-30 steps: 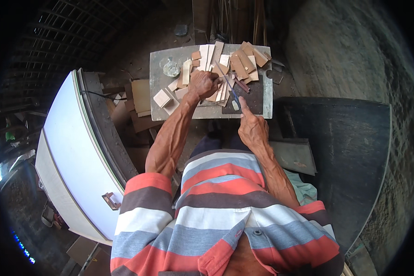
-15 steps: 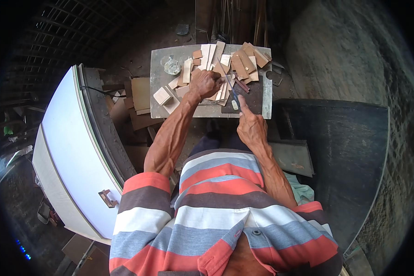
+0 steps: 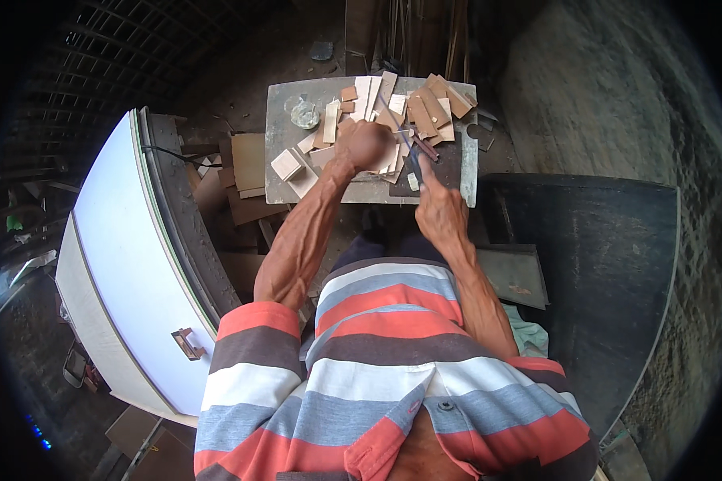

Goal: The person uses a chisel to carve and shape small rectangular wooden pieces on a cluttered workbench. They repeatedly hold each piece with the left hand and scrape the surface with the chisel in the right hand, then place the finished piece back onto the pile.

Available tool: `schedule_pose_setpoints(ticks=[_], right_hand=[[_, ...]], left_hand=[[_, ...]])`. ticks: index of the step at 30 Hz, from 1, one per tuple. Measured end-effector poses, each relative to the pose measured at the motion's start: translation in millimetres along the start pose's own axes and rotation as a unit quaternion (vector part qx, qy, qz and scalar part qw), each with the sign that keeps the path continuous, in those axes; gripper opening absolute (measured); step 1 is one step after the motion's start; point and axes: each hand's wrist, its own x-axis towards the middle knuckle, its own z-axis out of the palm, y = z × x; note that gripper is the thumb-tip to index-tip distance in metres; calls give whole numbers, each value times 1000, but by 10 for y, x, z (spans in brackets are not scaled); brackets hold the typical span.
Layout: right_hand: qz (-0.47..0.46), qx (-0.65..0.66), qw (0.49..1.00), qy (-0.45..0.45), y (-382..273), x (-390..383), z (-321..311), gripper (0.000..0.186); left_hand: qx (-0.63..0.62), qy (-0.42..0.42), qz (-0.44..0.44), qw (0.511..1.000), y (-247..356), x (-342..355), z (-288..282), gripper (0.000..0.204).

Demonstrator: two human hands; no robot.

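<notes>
My left hand point(image 3: 369, 146), closed and blurred, is low over the wood offcuts on a small table point(image 3: 285, 192). A small pale piece of wood point(image 3: 406, 133) sticks out at its fingertips, close to the blade. My right hand point(image 3: 441, 207) grips a thin, long tool with a blue handle point(image 3: 414, 156), its forefinger stretched along the handle. The narrow blade points away from me across the offcuts; whether it is a file or a saw cannot be made out. Flat brown boards point(image 3: 427, 112) and pale strips point(image 3: 331, 120) lie around both hands.
On the table's left are a clear glass dish point(image 3: 305, 115) and a pale wood block point(image 3: 287, 165). A white panel with a handle point(image 3: 148, 256) stands to my left. To my right is a large dark board point(image 3: 590, 264), with a rough wall point(image 3: 618, 104) beyond it.
My left hand has shifted slightly to the right and is now blurred. My right hand has moved a little with the tool, its blade still beside the pale wood piece.
</notes>
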Motion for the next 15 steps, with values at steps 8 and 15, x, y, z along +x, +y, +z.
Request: schedule_pose_setpoints(ticks=[8,15], right_hand=[[1,-19,1000,13,-31,105,74,56],[-22,-19,1000,7,-47,134,53,55]], left_hand=[[13,10,-1,1000,-30,18,-58,25],[12,6,-11,1000,37,-15,-80,24]])
